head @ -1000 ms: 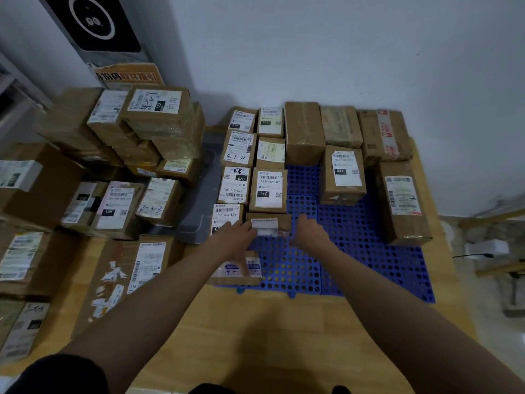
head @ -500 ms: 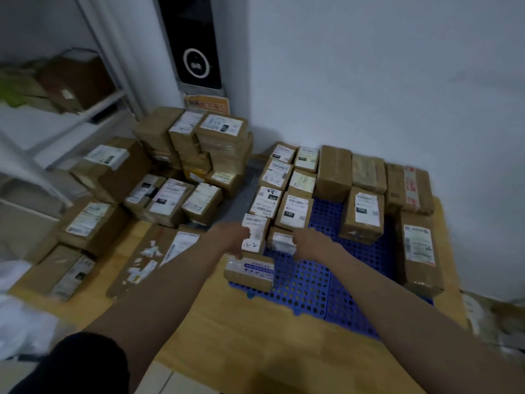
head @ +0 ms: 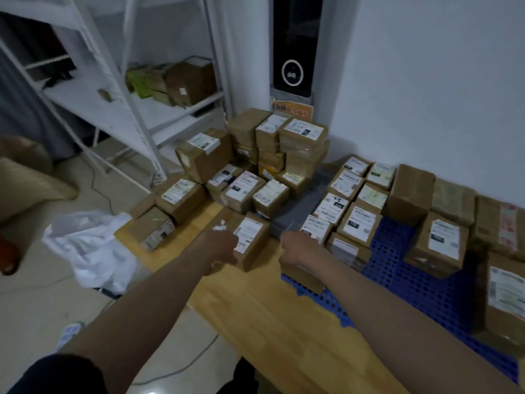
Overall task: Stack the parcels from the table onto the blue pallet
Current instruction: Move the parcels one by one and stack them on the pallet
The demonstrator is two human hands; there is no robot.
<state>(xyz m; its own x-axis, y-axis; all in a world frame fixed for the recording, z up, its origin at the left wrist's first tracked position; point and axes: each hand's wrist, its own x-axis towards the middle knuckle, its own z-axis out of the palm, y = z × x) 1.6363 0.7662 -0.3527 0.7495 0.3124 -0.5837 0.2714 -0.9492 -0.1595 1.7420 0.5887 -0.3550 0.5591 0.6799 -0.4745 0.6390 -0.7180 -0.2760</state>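
So your left hand (head: 220, 247) sits with fingers curled against the near end of a flat labelled parcel (head: 250, 240) lying on the wooden table (head: 272, 317); can't tell if you're actually gripping it. Your right hand (head: 298, 248) hovers knuckles-up over the near left corner of the blue pallet (head: 426, 282), fingers tucked under, grip hidden too, right above a small parcel (head: 304, 275) on that corner. Rows of labelled boxes fill the pallet's far and right edges. More boxes sit piled (head: 267, 163) at the table's far left corner, white shelving (head: 122, 109) beyond, a white bag (head: 91, 245) on the floor.
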